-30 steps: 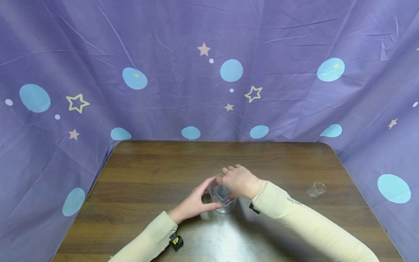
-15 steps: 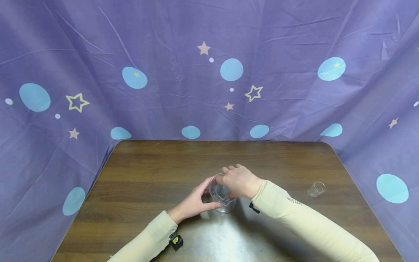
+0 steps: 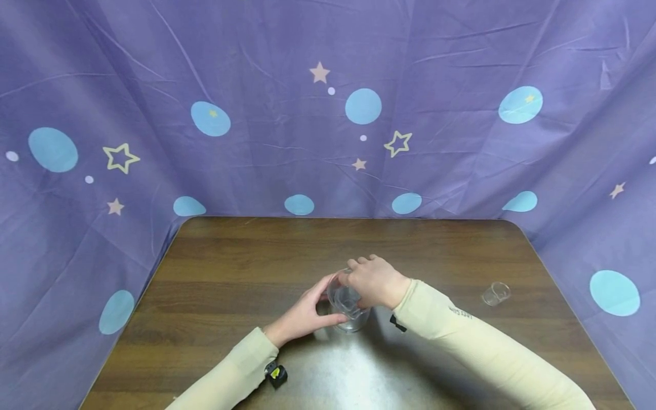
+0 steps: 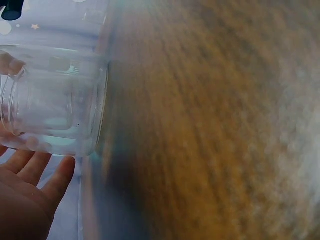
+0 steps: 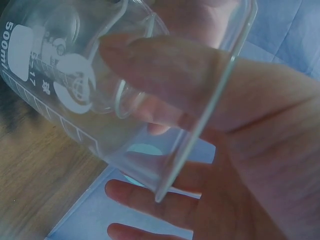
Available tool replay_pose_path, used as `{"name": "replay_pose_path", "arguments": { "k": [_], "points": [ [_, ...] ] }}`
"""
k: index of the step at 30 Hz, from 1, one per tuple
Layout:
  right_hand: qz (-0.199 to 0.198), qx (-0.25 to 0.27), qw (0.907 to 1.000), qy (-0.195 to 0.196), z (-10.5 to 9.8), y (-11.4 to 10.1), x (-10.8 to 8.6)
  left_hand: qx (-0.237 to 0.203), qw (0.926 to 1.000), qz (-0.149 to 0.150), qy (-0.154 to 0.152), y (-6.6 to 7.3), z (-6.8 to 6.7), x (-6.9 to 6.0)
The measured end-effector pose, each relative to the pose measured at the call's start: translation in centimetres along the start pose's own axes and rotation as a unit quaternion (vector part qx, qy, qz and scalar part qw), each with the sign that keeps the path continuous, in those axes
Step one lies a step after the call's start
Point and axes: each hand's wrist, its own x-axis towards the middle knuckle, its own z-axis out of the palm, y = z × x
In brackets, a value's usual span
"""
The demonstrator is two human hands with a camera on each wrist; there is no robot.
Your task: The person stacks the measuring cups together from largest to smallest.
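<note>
A large clear glass beaker (image 3: 355, 326), marked 500ml on its wall (image 5: 19, 52) in the right wrist view, stands upright on the wooden table. My left hand (image 3: 302, 313) holds it from the left, thumb on the near side and fingers behind. Inside sits a smaller clear beaker (image 4: 50, 100). From above, my right hand (image 3: 376, 282) reaches over the rim, its thumb (image 5: 135, 60) and a finger inside the large beaker, pinching the small one near its rim. The other right fingers stay outside the large beaker. Glass reflections blur the exact contact.
Off to the right on the table (image 3: 230, 256) lies a small clear glass beaker (image 3: 496, 294), apart from both hands. A purple curtain (image 3: 266, 114) with stars and blue dots surrounds the table's back and sides.
Both hands keep their places on the beakers. The head view has tilted very slightly, so the whole scene sits a little higher or lower; no thing visibly moves on the table.
</note>
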Motion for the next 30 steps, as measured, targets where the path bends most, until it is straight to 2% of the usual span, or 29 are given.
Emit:
{"name": "replay_pose_path", "arguments": {
  "k": [17,24,30],
  "points": [
    [-0.001,0.006,1.0000,-0.006,0.0,0.0,0.0,0.002,1.0000,-0.003,0.000,0.1,0.0,0.0],
    [-0.018,0.017,0.9997,-0.002,-0.8,0.7,-0.2,-0.001,0.9999,0.013,0.003,0.0,0.0,0.0],
    [-0.051,0.018,0.9984,0.018,-1.3,1.5,-1.0,0.000,0.9999,0.009,0.005,0.0,0.0,-0.1]
  ]
}}
